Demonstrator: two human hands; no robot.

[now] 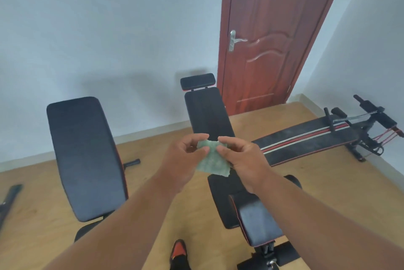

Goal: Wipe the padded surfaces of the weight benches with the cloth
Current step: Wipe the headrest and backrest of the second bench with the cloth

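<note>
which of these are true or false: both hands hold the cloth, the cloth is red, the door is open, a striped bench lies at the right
1. Both hands hold the cloth. True: the left hand and right hand pinch the cloth.
2. The cloth is red. False: it is pale green.
3. The door is open. False: it is shut.
4. A striped bench lies at the right. True.

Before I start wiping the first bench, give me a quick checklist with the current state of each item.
1. Cloth in hand: ok, left hand and right hand both pinch it.
2. Cloth spread flat for wiping: not ok, crumpled.
3. Cloth touching a pad: not ok, held in the air.
4. Left bench pad unobstructed: ok.
5. Middle bench backrest within view: ok.
6. Cloth damp: cannot tell.
</note>
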